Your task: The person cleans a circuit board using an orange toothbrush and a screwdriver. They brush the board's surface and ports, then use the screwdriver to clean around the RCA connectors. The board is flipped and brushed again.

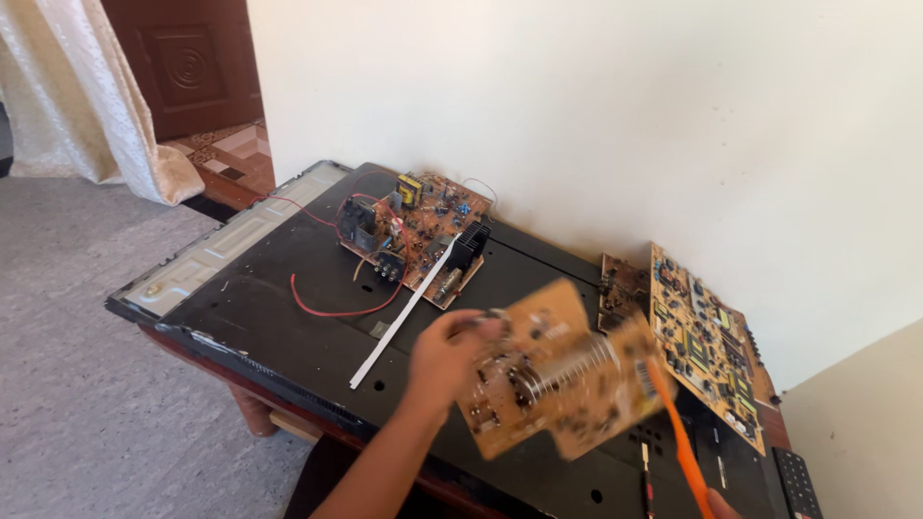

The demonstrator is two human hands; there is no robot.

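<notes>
Nearest the camera, the left hand (444, 358) is clamped on a blurred brown circuit board (558, 370), lifted above the counter (288, 288); an orange brush (679, 434) touches its edge, so cleaning looks under way; the right hand (723, 504) barely shows, grip unclear; farther off lie two more boards (415, 234).
</notes>
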